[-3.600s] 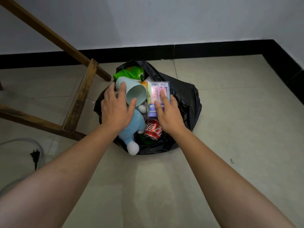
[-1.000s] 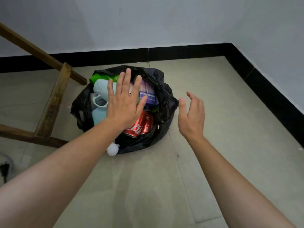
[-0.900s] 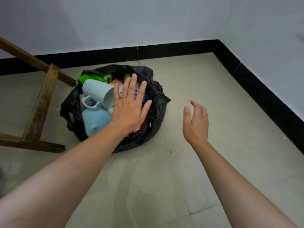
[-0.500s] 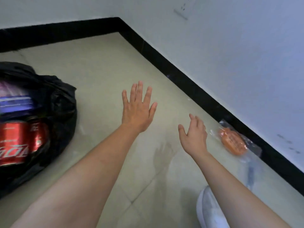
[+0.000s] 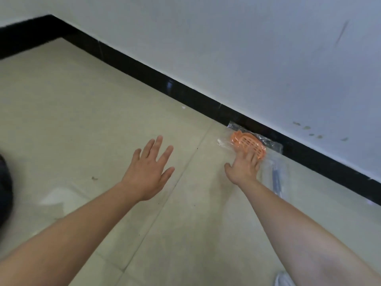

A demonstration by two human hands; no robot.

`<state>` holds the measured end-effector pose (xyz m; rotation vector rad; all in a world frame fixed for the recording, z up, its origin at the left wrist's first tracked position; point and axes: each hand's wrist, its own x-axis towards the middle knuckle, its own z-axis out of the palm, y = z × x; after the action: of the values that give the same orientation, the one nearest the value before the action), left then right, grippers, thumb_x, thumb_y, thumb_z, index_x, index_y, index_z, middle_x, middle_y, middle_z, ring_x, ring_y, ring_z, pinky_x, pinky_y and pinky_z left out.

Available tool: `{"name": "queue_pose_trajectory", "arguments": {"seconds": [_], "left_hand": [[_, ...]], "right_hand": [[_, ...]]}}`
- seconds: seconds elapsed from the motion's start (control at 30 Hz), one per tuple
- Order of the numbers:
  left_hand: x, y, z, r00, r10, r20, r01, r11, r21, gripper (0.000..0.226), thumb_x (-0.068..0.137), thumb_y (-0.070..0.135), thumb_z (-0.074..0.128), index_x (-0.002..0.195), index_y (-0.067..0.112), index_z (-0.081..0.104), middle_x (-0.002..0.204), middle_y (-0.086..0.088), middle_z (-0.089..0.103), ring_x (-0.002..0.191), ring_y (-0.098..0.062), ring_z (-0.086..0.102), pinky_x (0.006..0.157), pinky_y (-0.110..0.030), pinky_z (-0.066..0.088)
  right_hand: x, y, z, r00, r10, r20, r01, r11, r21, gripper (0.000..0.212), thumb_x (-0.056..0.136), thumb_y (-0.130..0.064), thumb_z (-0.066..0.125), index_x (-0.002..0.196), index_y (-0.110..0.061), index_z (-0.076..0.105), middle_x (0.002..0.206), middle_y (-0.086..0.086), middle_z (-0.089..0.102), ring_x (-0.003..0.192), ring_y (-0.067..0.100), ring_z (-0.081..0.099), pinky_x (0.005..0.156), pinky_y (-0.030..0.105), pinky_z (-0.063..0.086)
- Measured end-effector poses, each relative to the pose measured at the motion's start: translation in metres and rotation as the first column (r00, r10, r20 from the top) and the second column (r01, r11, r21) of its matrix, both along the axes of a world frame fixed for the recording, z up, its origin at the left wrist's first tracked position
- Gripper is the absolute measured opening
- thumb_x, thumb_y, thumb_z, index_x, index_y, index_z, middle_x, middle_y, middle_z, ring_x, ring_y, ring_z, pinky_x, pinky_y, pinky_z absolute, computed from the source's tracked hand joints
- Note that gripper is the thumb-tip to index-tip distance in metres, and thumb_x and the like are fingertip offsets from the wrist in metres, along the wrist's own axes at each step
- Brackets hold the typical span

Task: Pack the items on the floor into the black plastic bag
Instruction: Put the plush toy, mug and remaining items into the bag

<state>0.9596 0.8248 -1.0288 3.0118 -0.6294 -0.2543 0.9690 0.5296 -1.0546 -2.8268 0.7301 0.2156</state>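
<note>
An orange slotted plastic item (image 5: 248, 143) in a clear plastic wrapper lies on the floor against the black skirting at the right. My right hand (image 5: 243, 166) reaches onto it with straight fingers, the fingertips resting on the orange part. A bluish handle (image 5: 276, 180) shows inside the same wrapper, beside my right wrist. My left hand (image 5: 149, 171) hovers over the bare tiles in the middle, fingers spread and holding nothing. Only a dark sliver of the black plastic bag (image 5: 4, 188) shows at the left edge; its contents are out of view.
The black skirting (image 5: 165, 87) runs diagonally under the white wall, close behind the wrapped item. A white shoe tip (image 5: 285, 280) pokes in at the bottom right. Beige floor tiles (image 5: 82, 120) stretch between the bag and the wall.
My view swung right, away from the packed bag. Both hands left the bag; my right hand has reached out and now touches the wrapped orange item by the wall.
</note>
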Motion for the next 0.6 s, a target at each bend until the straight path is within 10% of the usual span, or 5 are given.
{"name": "queue_pose_trajectory", "arguments": {"seconds": [0.33,0.6], "left_hand": [[0.008,0.005,-0.057,0.947,0.129,-0.296,-0.074,0.979,0.189,0.062,0.1,0.055,0.02,0.152,0.022,0.022,0.164,-0.007,0.006,0.15,-0.028,0.004,0.117,-0.051,0.02],[0.041,-0.04,-0.047,0.961,0.278,0.016,-0.262,0.923,-0.281,0.059,0.098,0.046,0.04,0.144,0.008,0.04,0.155,-0.018,0.032,0.142,-0.036,0.028,0.109,-0.057,0.031]], "right_hand": [[0.013,-0.025,-0.03,0.959,0.265,-0.102,-0.258,0.963,0.082,0.082,0.09,-0.037,0.053,0.158,-0.022,0.009,0.166,0.008,0.002,0.153,0.03,0.0,0.123,0.046,0.005],[-0.023,0.005,-0.027,0.798,0.556,0.23,-0.585,0.807,0.081,0.063,0.093,-0.023,0.045,0.153,-0.015,0.03,0.162,0.008,0.026,0.152,0.026,0.015,0.123,0.046,0.011]]}}
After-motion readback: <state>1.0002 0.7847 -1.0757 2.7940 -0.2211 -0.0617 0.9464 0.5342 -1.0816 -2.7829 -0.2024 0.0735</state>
